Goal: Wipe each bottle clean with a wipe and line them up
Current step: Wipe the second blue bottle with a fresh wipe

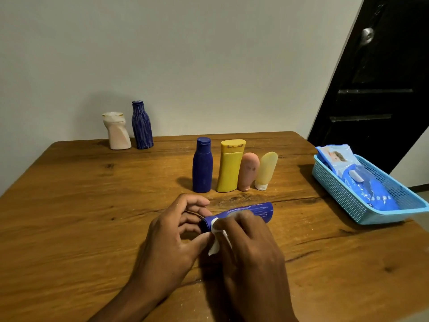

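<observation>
Both hands meet low in the middle of the wooden table (69,205). Left hand (171,238) curls its fingers around the cap end of a blue tube (250,211) and holds it. Right hand (253,247) pinches a small white wipe (217,238) and presses it on the tube near the cap.

That blue tube lies on its side between the two hands. It is dark blue with thin pale stripes. Its cap points to the left hand and its flat end sticks out past the right hand's fingers.

Just past the hands stand four bottles close together in a row. Going from the left hand's side to the right hand's side they are a dark blue bottle (202,166), a yellow bottle (230,166), a pink tube (248,171) and a pale yellow tube (267,170). The two tubes stand on their caps.

Far beyond the left hand, near the wall, stand two more bottles side by side: a white bottle (117,131) and a striped blue bottle (141,125).

That makes seven bottles and tubes in all.

Off to the right hand's side, at the table's edge, sits one light blue basket (343,196). One blue pack of wipes (362,182) lies inside it.
</observation>
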